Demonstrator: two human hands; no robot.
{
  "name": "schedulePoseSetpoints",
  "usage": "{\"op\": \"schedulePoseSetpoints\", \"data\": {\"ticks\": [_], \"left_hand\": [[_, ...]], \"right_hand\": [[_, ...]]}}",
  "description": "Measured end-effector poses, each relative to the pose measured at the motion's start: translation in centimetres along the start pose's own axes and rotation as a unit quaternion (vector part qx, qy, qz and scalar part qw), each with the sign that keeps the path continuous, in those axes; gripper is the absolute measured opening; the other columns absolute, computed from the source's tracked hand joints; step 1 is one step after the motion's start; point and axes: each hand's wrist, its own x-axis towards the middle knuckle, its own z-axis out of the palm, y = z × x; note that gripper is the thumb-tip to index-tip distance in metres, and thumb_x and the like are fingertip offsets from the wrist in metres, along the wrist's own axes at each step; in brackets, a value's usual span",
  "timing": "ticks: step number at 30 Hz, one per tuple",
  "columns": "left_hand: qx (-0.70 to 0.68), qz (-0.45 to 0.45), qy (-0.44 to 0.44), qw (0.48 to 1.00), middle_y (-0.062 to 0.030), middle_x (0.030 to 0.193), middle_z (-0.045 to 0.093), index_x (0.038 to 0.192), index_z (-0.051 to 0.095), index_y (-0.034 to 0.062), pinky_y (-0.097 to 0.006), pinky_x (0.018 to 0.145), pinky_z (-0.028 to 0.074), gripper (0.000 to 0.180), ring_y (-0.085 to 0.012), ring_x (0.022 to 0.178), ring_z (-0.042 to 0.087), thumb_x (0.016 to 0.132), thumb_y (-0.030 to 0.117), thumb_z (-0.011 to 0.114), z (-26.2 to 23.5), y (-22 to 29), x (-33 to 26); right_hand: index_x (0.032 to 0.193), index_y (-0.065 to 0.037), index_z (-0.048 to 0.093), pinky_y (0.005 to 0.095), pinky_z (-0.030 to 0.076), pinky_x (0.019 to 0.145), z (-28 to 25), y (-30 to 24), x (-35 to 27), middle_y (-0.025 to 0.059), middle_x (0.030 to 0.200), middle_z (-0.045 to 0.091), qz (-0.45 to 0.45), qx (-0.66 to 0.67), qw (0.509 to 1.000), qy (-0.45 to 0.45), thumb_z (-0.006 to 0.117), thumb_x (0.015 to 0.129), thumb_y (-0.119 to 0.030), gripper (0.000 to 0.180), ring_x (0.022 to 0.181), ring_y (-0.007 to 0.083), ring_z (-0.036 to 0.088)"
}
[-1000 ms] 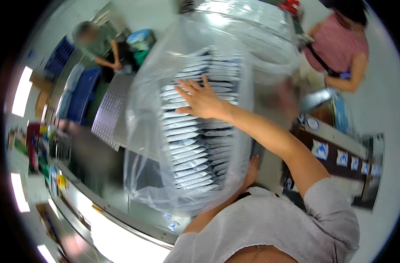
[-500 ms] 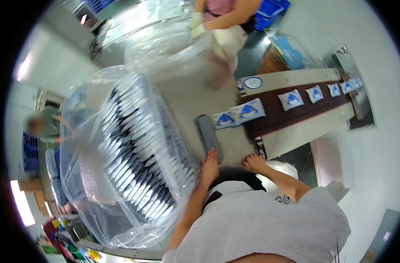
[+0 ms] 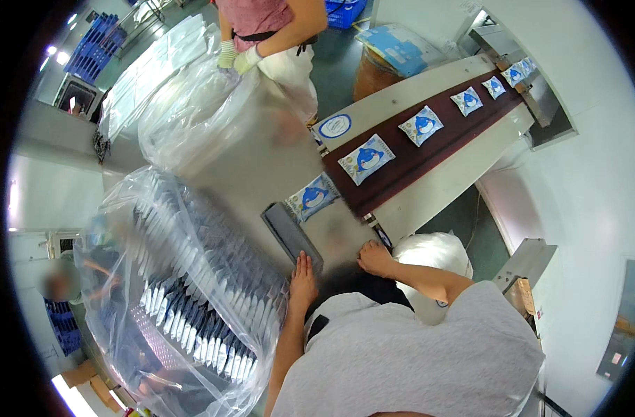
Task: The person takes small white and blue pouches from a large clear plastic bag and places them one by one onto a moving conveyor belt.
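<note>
My left hand (image 3: 303, 279) lies with its fingers stretched out against the near end of a long grey block (image 3: 291, 236) on the table. A white and blue pillow-shaped packet (image 3: 312, 199) with a whale picture rests against the block's far end. My right hand (image 3: 377, 258) is curled into a fist at the table's near edge, beside the end of the conveyor; nothing shows in it. On the dark red conveyor belt (image 3: 394, 174) several more packets lie in a line, the closest one (image 3: 367, 160) near the belt's table end.
A large clear plastic bag (image 3: 109, 320) at left holds rows of packets (image 3: 199, 333) standing on edge. Across the table a person with gloved hands (image 3: 246, 60) handles clear plastic sheeting (image 3: 192, 104). A white sack (image 3: 435, 257) sits below the conveyor, right of my right hand.
The view has swung, shifting the scene. A packet on the belt has come closer to its table end. My left hand stays at the grey block and my right hand stays curled at the edge.
</note>
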Motion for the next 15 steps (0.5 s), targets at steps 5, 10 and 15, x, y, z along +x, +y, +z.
{"op": "schedulePoseSetpoints", "data": {"ticks": [5, 10, 15], "left_hand": [[-0.003, 0.000, 0.028, 1.000, -0.0155, 0.153, 0.004, 0.143, 0.016, -0.0014, -0.046, 0.106, 0.030, 0.074, -0.0314, 0.140, 0.015, 0.079, 0.008, 0.051, 1.6, -0.7, 0.5], [-0.009, -0.011, 0.032, 0.999, -0.0165, 0.153, 0.005, 0.143, 0.017, -0.0012, -0.047, 0.105, 0.031, 0.073, -0.0326, 0.139, 0.017, 0.079, 0.010, 0.052, 1.5, -0.2, 0.4], [-0.032, -0.025, 0.022, 0.999, -0.0168, 0.152, 0.006, 0.142, 0.019, -0.0015, -0.049, 0.104, 0.032, 0.071, -0.0331, 0.139, 0.018, 0.080, 0.013, 0.052, 0.5, 0.7, 0.2]], "right_hand": [[0.083, -0.001, 0.065, 0.0404, 0.047, 0.078, -0.1, 0.3, 0.4, 0.0153, 0.090, 0.059, -0.004, 0.009, 1.000, -0.024, 0.058, 0.081, -0.037, 0.036, 0.094, 0.0304, 0.054], [0.087, 0.000, 0.066, 0.0445, 0.049, 0.076, -2.6, 0.7, 3.1, 0.0177, 0.088, 0.064, -0.063, 0.048, 0.980, -0.183, 0.057, 0.081, -0.037, 0.038, 0.087, 0.0330, 0.060], [0.095, -0.004, 0.065, 0.0435, 0.048, 0.078, -13.2, 5.2, 9.9, 0.0174, 0.096, 0.065, -0.174, 0.339, 0.893, -0.241, 0.053, 0.087, -0.032, 0.031, 0.088, 0.0340, 0.062]]}}
